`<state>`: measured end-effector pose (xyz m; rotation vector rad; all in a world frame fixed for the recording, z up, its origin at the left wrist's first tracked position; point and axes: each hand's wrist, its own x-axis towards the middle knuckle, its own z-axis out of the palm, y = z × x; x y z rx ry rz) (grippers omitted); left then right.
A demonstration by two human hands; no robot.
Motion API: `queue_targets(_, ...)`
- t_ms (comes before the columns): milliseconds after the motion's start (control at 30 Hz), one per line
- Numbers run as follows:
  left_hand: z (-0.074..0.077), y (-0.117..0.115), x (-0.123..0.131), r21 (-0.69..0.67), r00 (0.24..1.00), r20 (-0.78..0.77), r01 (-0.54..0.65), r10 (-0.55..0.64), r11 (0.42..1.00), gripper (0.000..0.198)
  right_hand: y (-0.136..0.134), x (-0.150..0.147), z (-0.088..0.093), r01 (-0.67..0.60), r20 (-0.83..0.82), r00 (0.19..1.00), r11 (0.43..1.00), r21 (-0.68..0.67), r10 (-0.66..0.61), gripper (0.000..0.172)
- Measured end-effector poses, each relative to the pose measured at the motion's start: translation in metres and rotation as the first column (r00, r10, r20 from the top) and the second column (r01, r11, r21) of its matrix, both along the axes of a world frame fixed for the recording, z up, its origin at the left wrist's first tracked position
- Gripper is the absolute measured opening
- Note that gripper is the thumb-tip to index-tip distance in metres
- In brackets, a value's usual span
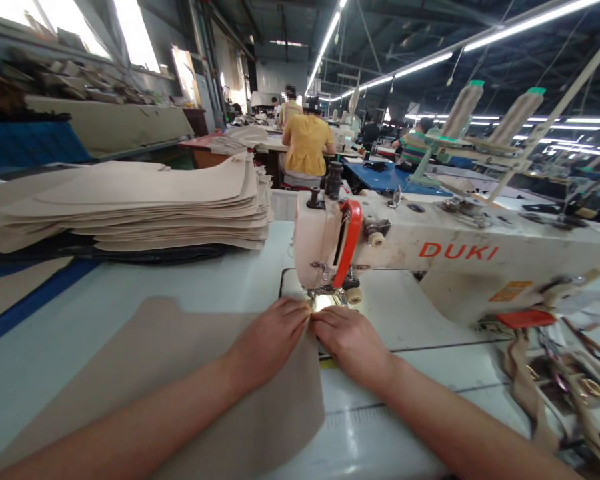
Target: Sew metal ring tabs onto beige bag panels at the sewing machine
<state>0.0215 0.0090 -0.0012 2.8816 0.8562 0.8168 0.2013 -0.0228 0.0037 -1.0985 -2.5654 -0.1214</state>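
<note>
A beige fabric panel [180, 373] lies flat on the pale sewing table, its right edge reaching the lit needle area of a white sewing machine [460, 247] marked DUKI. My left hand [273, 337] rests on the panel, fingers closed on its edge just in front of the presser foot. Close beside it, my right hand [353, 340] has its fingers bent and pressed together at the same edge. The fingertips of both hands nearly meet there. The needle and the exact stitching point are hidden by my fingers and the glare.
A tall stack of beige panels [180, 207] stands on the left of the table. Two thread cones [515, 117] rise behind the machine. A tray [575, 387] with straps and metal rings sits at the right. People work at tables ahead, one in a yellow top [307, 143].
</note>
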Motion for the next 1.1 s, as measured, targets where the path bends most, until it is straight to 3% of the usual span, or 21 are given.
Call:
queue_targets(233, -0.003, 0.008, 0.001, 0.046, 1.000, -0.021, 0.014, -0.013, 0.999, 0.026, 0.003, 0.001, 0.000, 0.043, -0.013, 0.999, 0.998, -0.048, -0.044, 0.009)
queue_targets(733, -0.008, 0.017, 0.001, -0.053, 0.991, 0.136, 0.017, -0.010, 0.998, 0.025, 0.006, -0.003, 0.000, 0.095, 0.039, 0.995, 0.993, -0.067, -0.093, 0.011)
queue_targets(1100, -0.011, 0.019, 0.000, -0.061, 0.988, 0.154, 0.012, -0.003, 0.998, 0.025, 0.006, -0.003, 0.002, 0.110, 0.044, 0.993, 0.990, -0.087, -0.106, 0.009)
